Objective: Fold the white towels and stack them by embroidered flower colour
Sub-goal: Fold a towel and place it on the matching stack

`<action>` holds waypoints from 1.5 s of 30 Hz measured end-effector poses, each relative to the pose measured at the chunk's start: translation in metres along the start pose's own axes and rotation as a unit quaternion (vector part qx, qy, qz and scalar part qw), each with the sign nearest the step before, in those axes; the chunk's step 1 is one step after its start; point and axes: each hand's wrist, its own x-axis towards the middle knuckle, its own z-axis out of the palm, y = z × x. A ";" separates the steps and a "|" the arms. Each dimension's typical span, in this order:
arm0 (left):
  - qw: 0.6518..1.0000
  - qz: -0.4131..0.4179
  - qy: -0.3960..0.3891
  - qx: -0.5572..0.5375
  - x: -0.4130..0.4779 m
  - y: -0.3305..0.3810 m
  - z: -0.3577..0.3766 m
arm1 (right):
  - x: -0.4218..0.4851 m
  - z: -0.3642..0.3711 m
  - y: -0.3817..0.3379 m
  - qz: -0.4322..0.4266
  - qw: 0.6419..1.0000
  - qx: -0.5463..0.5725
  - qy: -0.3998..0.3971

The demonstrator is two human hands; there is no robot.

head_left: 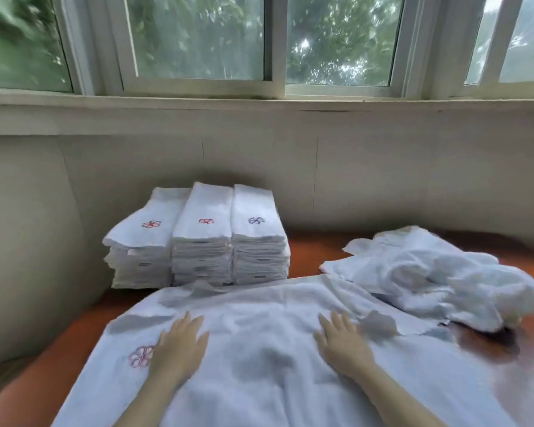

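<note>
Both hands, left (179,343) and right (341,342), press flat and open on the spread towel (259,334) on the table (305,257), whose rumpled far edge risks folding crooked, hiding its pink flower (141,356).

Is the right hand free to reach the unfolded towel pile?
Likely yes: the right hand lies flat on the spread towel, holding nothing, with nothing between it and the unfolded pile.
</note>
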 end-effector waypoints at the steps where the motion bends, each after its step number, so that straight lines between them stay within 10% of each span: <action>1: 1.000 -0.003 0.010 0.000 0.001 -0.004 0.005 | 0.000 0.008 0.002 -0.002 1.000 -0.006 0.021; 15: 0.988 -0.068 0.110 -0.086 0.010 -0.020 -0.007 | 0.006 0.000 0.000 -0.022 0.990 -0.042 0.130; 22: 0.979 -0.156 0.128 0.042 0.050 -0.034 -0.018 | 0.055 0.001 -0.076 -0.063 0.988 0.007 0.144; 34: 0.853 -0.131 0.357 -0.358 0.091 -0.098 -0.035 | 0.137 -0.019 -0.050 0.070 0.985 -0.026 0.155; 42: 0.671 -0.047 0.328 -0.664 0.051 -0.092 -0.108 | 0.052 -0.057 -0.068 -0.012 0.807 0.417 0.417; 45: 0.711 -0.074 0.346 -0.608 0.002 -0.106 -0.097 | 0.003 -0.042 -0.053 0.022 0.811 0.458 0.363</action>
